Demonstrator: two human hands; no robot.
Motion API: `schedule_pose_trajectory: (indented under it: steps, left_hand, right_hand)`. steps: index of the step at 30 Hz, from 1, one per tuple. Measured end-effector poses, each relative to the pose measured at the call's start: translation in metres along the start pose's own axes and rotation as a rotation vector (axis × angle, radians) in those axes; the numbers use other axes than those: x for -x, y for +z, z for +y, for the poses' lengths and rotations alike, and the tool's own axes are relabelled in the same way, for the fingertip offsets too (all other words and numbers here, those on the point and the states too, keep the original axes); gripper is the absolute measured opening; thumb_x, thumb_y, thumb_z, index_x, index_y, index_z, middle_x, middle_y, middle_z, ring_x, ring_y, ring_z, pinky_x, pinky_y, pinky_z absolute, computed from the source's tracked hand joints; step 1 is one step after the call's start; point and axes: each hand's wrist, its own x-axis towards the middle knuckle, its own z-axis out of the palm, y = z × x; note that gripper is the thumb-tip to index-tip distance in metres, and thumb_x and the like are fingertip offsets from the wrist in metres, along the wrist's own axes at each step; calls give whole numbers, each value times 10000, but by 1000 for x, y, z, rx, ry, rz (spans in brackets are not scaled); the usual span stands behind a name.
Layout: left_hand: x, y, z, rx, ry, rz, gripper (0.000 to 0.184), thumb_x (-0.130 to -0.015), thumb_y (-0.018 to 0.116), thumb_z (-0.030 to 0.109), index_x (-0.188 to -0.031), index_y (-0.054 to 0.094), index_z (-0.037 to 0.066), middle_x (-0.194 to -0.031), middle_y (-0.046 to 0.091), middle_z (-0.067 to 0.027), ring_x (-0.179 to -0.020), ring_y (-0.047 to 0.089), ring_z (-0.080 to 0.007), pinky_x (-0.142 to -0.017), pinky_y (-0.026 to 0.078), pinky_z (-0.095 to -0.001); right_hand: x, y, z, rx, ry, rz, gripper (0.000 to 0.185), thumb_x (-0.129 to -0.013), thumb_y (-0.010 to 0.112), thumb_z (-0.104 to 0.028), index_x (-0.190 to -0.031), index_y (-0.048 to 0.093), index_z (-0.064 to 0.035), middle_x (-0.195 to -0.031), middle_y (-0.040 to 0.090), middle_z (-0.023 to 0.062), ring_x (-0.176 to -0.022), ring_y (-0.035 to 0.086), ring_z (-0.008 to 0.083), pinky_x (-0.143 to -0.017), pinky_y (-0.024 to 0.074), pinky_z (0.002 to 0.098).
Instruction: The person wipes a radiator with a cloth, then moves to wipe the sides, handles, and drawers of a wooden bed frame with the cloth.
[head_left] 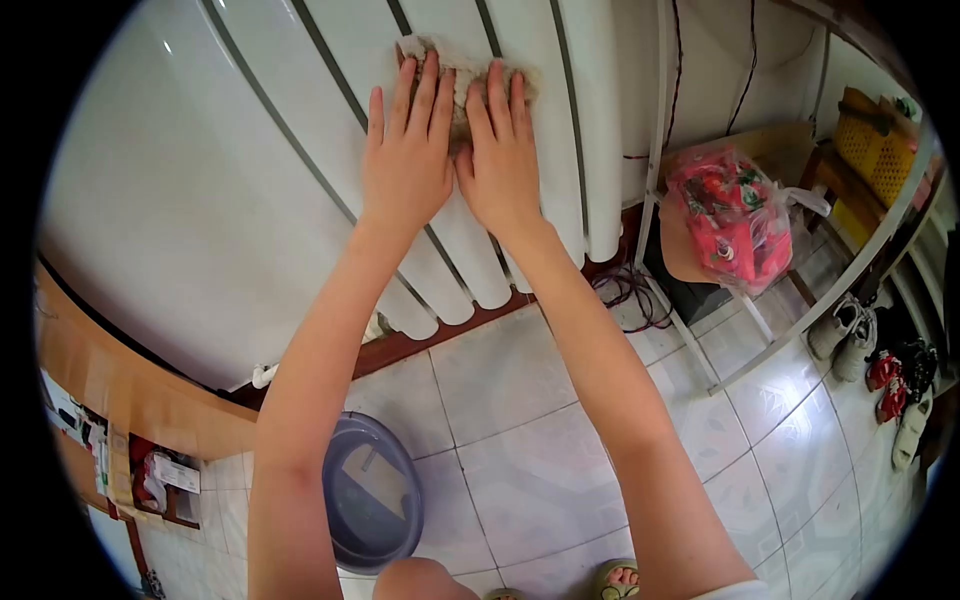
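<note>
I had the left hand (408, 170) and right hand (503, 170) flat on a cloth (461, 97) against the radiator (350, 45), fingers slightly spread; a basin (375, 545) stood near left.

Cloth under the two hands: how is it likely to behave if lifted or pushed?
The cloth looks likely to be floppy, as its edges bunch unevenly. It is probably light: the left hand and right hand cover much of it. If released, it may slip down, since it lies flat against the radiator's upright, smooth-looking front.
</note>
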Motion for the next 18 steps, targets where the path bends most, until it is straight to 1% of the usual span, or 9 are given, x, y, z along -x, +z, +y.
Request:
schedule_pose_trajectory:
  steps: [2, 3, 5, 7, 9, 12, 15, 16, 18]
  left_hand:
    - [1, 11, 7, 50, -18, 47, 618, -798, 540, 187, -1354, 367, -19, -1454, 301, -177, -1372, 222, -356, -1089, 240, -474]
    - [-3, -2, -11, 34, 14, 11, 610, -799, 534, 179, -1344, 367, -38, -1447, 305, -190, -1371, 223, -357, -1091, 239, -469]
    - [16, -2, -3, 39, 79, -90, 596, -802, 521, 164, -1325, 368, -76, -1433, 313, -216, -1369, 224, -360, -1094, 238, -458]
    - [41, 7, 4, 107, 163, -135, 584, -801, 511, 138, -1314, 366, -98, -1422, 313, -238, -1364, 231, -365, -1101, 227, -454]
    - [70, 14, 17, 118, 237, -248, 580, -797, 513, 105, -1321, 360, -92, -1426, 309, -230, -1359, 232, -373, -1109, 215, -454]
    - [99, 24, 49, 312, 181, -293, 592, -774, 525, 65, -1319, 357, -90, -1430, 301, -227, -1355, 245, -364, -1114, 219, -445]
    - [98, 21, 90, 349, 127, -304, 552, -792, 517, 64, -1304, 370, -79, -1411, 331, -228, -1362, 245, -334, -1128, 211, -403]
    - [94, 19, 104, 453, 100, -271, 545, -768, 541, 39, -1276, 382, -78, -1365, 389, -224, -1330, 307, -343, -1119, 241, -403]
    - [86, 20, 134, 697, -23, -238, 506, -759, 549, 35, -1233, 408, -71, -1298, 444, -225, -1272, 380, -354, -1091, 288, -413]
  right_hand:
    - [-4, -4, 3, -5, 5, 1, 602, -749, 604, -24, -1317, 403, -16, -1462, 265, 185, -1336, 252, 419, -1053, 292, 511]
    - [-16, -2, -14, -24, 8, 14, 596, -745, 599, -5, -1310, 409, -15, -1457, 273, 183, -1327, 266, 422, -1049, 304, 499]
    - [17, -1, -11, -45, 44, 10, 586, -737, 588, 33, -1296, 421, -13, -1448, 288, 181, -1310, 292, 427, -1041, 330, 474]
    - [51, -2, -3, -58, 63, 0, 557, -724, 586, 66, -1259, 467, -31, -1434, 313, 175, -1287, 324, 423, -1034, 356, 449]
    - [90, -7, 11, -19, 78, -52, 499, -719, 591, 72, -1200, 529, -47, -1384, 372, 165, -1246, 375, 399, -993, 393, 436]
    - [119, -31, 20, -104, 184, -134, 366, -724, 590, 63, -1078, 589, -25, -1239, 487, 147, -1128, 481, 351, -910, 443, 401]
    - [129, -56, 27, -117, 296, -270, 258, -731, 576, 60, -981, 602, 1, -1066, 544, 130, -980, 542, 325, -828, 464, 388]
    - [127, -66, 28, -106, 267, -242, 198, -738, 566, 40, -932, 597, 13, -981, 555, 131, -909, 555, 329, -794, 469, 392]
    - [125, -93, 30, -78, 331, -297, 205, -738, 562, 30, -939, 599, 14, -983, 553, 137, -918, 552, 335, -794, 466, 398]
